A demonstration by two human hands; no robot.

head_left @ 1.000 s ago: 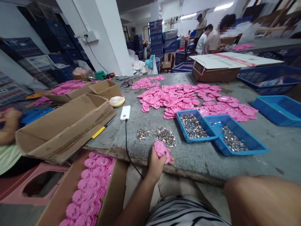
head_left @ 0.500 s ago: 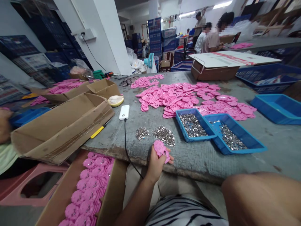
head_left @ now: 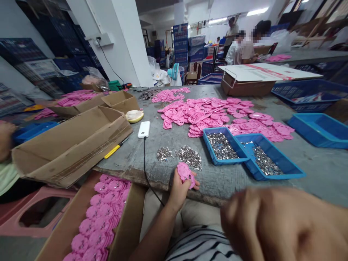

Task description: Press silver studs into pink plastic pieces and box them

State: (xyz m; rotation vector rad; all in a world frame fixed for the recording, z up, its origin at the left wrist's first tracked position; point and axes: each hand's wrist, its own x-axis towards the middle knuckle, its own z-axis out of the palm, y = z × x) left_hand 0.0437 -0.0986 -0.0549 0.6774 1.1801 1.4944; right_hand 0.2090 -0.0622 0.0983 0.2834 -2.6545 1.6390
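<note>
My left hand (head_left: 178, 190) is at the table's front edge, with thumb and fingers closed on a flat pink plastic piece (head_left: 185, 171) that has small dark holes. Just beyond it lie two heaps of small shiny metal parts, a larger heap (head_left: 189, 156) and a smaller heap (head_left: 164, 153). My right hand (head_left: 282, 224) looms large and blurred at the lower right, close to the camera. Its fingers are curled in; whatever they hold, if anything, is hidden.
Two blue trays (head_left: 295, 173) with metal parts stand right of the heaps, before a spread of pink pieces (head_left: 201, 112). At left are a long cardboard box (head_left: 67, 145), a yellow-handled tool (head_left: 112, 151) and a cabled white device (head_left: 144, 129). Below, an open carton holds stacked pink pieces (head_left: 100, 217).
My right hand has come further into view at the lower right, moving leftward with curled fingers. My left hand keeps the pink piece in nearly the same place.
</note>
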